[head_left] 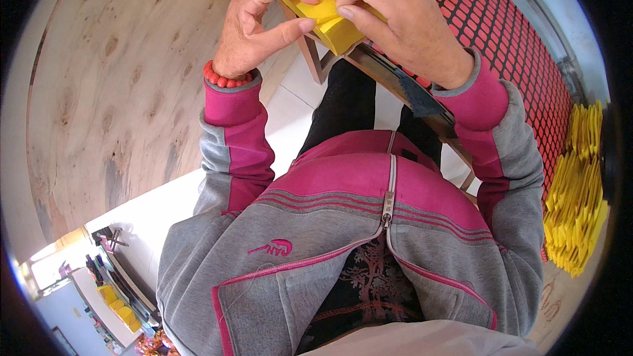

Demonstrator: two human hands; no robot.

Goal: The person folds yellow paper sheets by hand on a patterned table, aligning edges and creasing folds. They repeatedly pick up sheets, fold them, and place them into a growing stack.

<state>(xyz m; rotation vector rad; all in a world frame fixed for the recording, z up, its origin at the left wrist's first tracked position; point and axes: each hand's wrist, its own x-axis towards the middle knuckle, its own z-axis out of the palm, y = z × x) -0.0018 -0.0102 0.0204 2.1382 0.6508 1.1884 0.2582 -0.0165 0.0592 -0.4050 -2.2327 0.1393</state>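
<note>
1. Pale cloth [422,341] is closest to the camera, at the bottom edge. Just above it is a gray and pink jacket [310,207] with its zipper partly undone.
2. Both arms reach up to a folded yellow thing [337,31]. It is at the top, in front of the person, partly hidden by the hands.
3. On the left hand [249,29], the thumb and pointing finger are spread apart, with their tips by the yellow folds. A bracelet of red beads [227,82] goes around that wrist.
4. The right hand [415,29] has bent fingers, and its thumb touches the yellow thing. I cannot tell if it is pinching a fold.
5. A big wooden board [125,79] is on the left side.
6. On the right is a red and black patterned sheet [508,46]. A yellow pile [577,198] is beside its far right edge.
7. Black pants [346,95] and pale floor tiles [287,102] show below the hands.
</note>
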